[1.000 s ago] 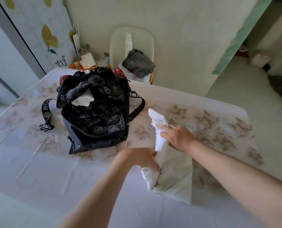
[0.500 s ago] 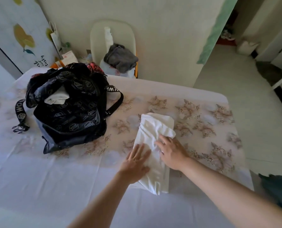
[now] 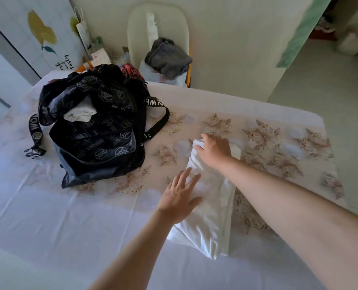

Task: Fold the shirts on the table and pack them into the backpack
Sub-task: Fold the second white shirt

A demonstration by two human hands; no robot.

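White shirt (image 3: 213, 210): count 1 on the table (image 3: 48, 216), folded into a long narrow strip that runs from near the front edge away toward the flowered part of the cloth, to the right of the backpack and apart from it. Backpack (image 3: 98, 139): count 1, black with a pale printed pattern, standing slumped on the left half of the table, one strap (image 3: 157, 122) trailing out to its right. Hands: count 2. Left hand (image 3: 179, 198) lies flat on the near left side of the strip, fingers straight and spread, pressing down. Right hand (image 3: 214, 149) sits on the far end of the strip, fingers curled over the bunched edge and gripping it. Versus 0.5 s ago: the right hand lay on the middle of the strip beside the left and has now gone to the far end; the left hand is flat in much the same place. Versus 1.0 s ago: the shirt was held up off the table by both hands and now lies down. Containers: backpack mouth open at the top, 1 white garment (image 3: 81, 114) showing inside it; red patterned fabric at its back edge, whether inside I cannot tell. Behind the table, 1 chair (image 3: 136, 28) carries 1 grey garment (image 3: 168, 58).
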